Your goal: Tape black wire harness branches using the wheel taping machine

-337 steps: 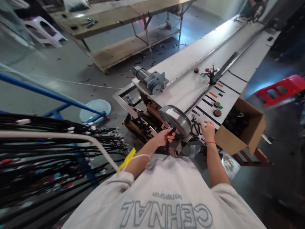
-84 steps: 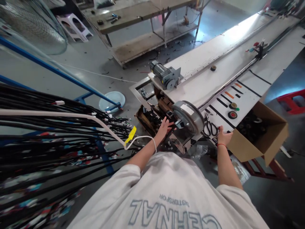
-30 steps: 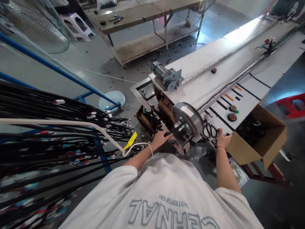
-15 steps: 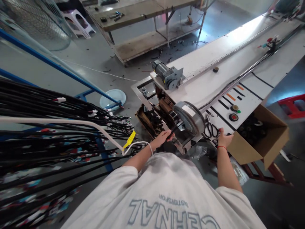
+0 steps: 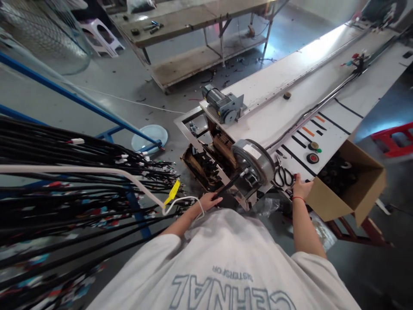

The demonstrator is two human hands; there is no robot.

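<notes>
A black cable (image 5: 230, 184) runs from the grey round drum (image 5: 253, 160) at the table's near end to my left hand (image 5: 210, 201). The fingers of that hand are closed around the cable, low in front of my body. My right hand (image 5: 302, 188) rests at the table's near edge, thumb and fingers apart. A small red piece (image 5: 295, 176) shows at its thumb tip; I cannot make out what it is. Just left of this hand lies a pair of black-handled scissors (image 5: 284, 175). Rolls of tape (image 5: 312, 158) lie beyond it on the tabletop.
Bundles of black cables (image 5: 80, 159) hang on a blue rack (image 5: 109, 114) at my left. A motor (image 5: 219, 101) sits on the long white table (image 5: 274, 116). An open cardboard box (image 5: 368, 185) stands right of my right hand. Behind is a workbench (image 5: 193, 26).
My left hand has moved left, away from the drum, and a length of black cable now stretches between them. My right hand stays at the table edge. The view has shifted slightly.
</notes>
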